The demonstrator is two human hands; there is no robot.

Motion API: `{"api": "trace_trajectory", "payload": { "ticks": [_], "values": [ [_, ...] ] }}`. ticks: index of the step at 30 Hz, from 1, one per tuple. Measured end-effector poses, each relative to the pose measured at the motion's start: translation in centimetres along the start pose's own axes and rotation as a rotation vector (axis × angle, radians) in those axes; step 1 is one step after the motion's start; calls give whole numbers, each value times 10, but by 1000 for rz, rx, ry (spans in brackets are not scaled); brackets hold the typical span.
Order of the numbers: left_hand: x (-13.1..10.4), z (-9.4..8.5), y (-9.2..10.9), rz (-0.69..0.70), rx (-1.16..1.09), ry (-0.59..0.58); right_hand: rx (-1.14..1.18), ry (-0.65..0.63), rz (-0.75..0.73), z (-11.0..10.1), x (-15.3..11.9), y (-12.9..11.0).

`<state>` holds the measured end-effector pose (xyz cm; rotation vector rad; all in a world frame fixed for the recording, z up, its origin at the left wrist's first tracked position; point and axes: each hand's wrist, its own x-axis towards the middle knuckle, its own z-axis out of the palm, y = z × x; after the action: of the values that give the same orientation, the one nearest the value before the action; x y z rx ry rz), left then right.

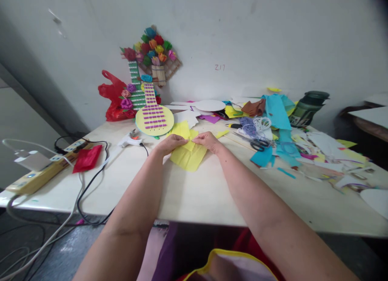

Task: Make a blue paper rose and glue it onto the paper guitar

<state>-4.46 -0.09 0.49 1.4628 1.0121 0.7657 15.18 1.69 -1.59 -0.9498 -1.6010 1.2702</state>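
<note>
In the middle of the counter (200,204), in the head view, yellow crepe paper (188,159) lies between the left hand (173,144) and right hand (208,141), neither nearer. Each grip is pinched on it, fingertips close together. Most spreads from the grip toward the person; overlapping layers hide its long axis.

Shows scuffed off-white wall (248,38) behind, bearing red handwritten marking (220,67); has cream-white worktable (194,204) before it, grey floor (68,250) at lower left.
</note>
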Motion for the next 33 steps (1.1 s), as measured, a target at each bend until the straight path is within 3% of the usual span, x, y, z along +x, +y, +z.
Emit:
{"api": "trace_trajectory", "payload": {
  "ticks": [33],
  "values": [
    [6,0,-2,6,89,109,19,16,34,2,-4,-5]
  ]
}}
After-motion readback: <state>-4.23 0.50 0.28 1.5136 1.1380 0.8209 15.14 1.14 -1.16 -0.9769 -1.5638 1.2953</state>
